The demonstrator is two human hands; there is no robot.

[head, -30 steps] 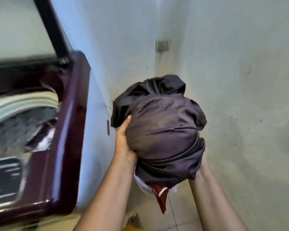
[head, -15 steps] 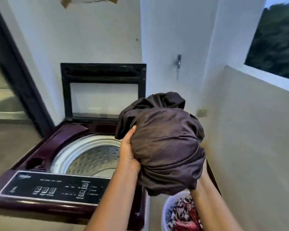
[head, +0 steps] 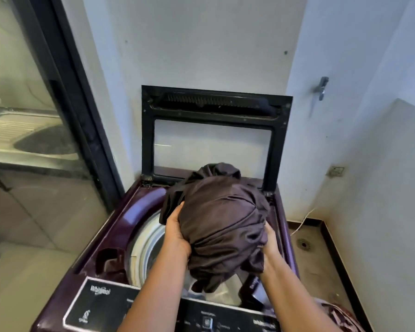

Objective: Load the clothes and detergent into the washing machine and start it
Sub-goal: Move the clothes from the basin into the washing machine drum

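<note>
Clothes bundle (head: 221,224): dark, wadded into a ball, clasped between left hand (head: 177,232) and right hand (head: 270,245), held in the air over the open washing machine (head: 139,207). Left hand cupped on the near-left flank, fingers curved up over the fabric, thumb on top. Right hand pressed into the opposite flank, fingers dug into the folds and mostly hidden. Both closed round cloth, nothing else held.

Directly below the grip: drum (head: 144,245), mouth showing on the left, covered by the bundle on the right. Beyond the grip: lid (head: 213,130), standing upright near the wall. Nearer than the grip, under the forearms: control panel (head: 101,305). Beneath the grip: white and dark pieces hanging loose from the bundle's underside, close to the panel edge.

Judged step: dropping the load in. Best done by lowering far enough to bring the trailing pieces inside the rim, centring over the drum mouth, then parting both palms together to avoid draping cloth over rim or panel. Worth loosening the ball afterwards; likely to wash poorly as a tight wad.

Count: one bundle, two hands, one machine, one drum, one lid, one panel. Right of the grip: one tap (head: 322,88) high on the wall, one wall socket (head: 336,171) lower. Below and right: one patterned cloth (head: 340,317), possibly more laundry. Detergent: none in sight.
</note>
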